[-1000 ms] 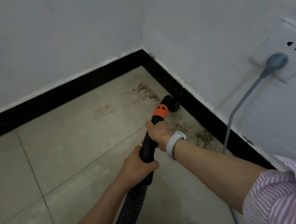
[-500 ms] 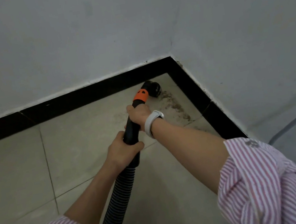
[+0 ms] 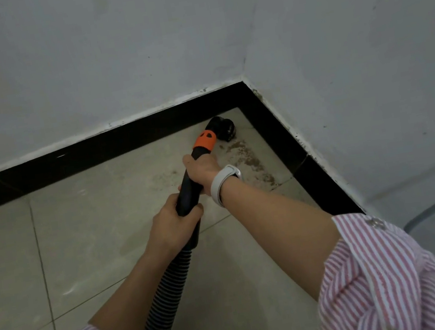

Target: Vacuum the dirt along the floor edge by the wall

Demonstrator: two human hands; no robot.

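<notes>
- We hold the vacuum wand [image 3: 189,186] with both hands: our right hand [image 3: 202,171] is wrapped round the black tube just below the orange collar [image 3: 205,141], and our left hand [image 3: 173,224] curls round the tube's lower end, where it meets the ribbed hose [image 3: 164,301].
- The nozzle [image 3: 222,129] sits beyond the right hand, down on the floor tiles [image 3: 78,229] close to the corner where the black skirting [image 3: 121,143] turns (whether it touches the skirting we cannot tell).
- The dirt [image 3: 249,159] lies as a brownish streak just to the right of the right hand, running along the skirting back toward us.
- We judge the wand rigid and light enough to steer from the wrists; the hose is flexible and will drag and twist behind the left hand, so that hand takes its pull.
- The smooth plastic tube could slip in the palm; gripping near the collar gives the finest control of the nozzle (the hose itself is too floppy to aim by).
- The dirt looks loose and fine, so light contact should lift it; hard pressing seems needless.
- A pale band [image 3: 224,182] circles the right wrist.
</notes>
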